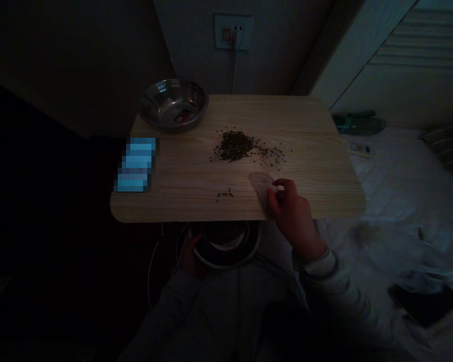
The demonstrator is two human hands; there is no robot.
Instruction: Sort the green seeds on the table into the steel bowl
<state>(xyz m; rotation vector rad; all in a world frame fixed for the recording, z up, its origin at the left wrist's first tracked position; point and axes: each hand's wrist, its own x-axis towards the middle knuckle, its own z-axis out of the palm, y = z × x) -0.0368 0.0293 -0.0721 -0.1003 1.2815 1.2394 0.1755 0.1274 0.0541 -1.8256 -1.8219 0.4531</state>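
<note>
My right hand (292, 216) is closed on a thin, translucent, round-edged flat piece (260, 186), which lies low against the tabletop near its front edge; its exact kind I cannot make out. Beyond it, a pile of small dark seeds or beans (236, 146) sits mid-table, with loose ones scattered to its right. Several more dark grains (225, 194) lie left of the flat piece. Below the front edge, my left hand (192, 256) grips the left rim of a round bowl (226, 264). Its inside is dim, with what looks like dark grains in it.
A steel basin (173, 125) stands at the table's back left corner. A lit, blurred-out phone-like screen (136, 165) lies at the left edge of the wooden table (313, 151). A cord hangs from the wall socket (233, 32). To the right are a green bottle (360, 124) and pale bedding (347, 241).
</note>
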